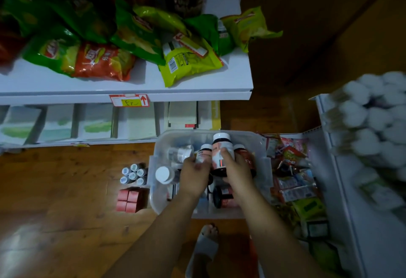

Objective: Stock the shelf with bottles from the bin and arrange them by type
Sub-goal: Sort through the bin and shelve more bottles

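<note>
Head view is looking straight down on a clear plastic bin (175, 135) sitting on the wooden floor (66, 179) at lower centre of the frame. Both hands are reaching into it. The left hand (194, 169) is curling its fingers round the base of a small bottle (205, 151) with a white cap and pale label. The right hand (236, 169) is gripping a large bottle (219, 146), dark with a white cap, with one finger lying across its label. The two bottles are standing side by side and touching. A third dark bottle (245, 157) is showing just right of the right hand. More bottles are lying loose in the bin: a whitish one (179, 151) on its side at the left, a white-capped one (164, 174) below it, and a dark one (220, 196) between the forearms.

A white shelf (131, 84) is filling the upper left of the frame, carrying green, orange and yellow chip bags (98, 62); a red price tag (129, 100) is hanging on its front edge. Left of the bin, a cluster of small capped bottles (133, 173) and some red boxes (129, 198) are standing on the floor. Snack packets (292, 168) are crowding a low shelf right of the bin. A sandalled foot (206, 242) is showing at bottom centre.
</note>
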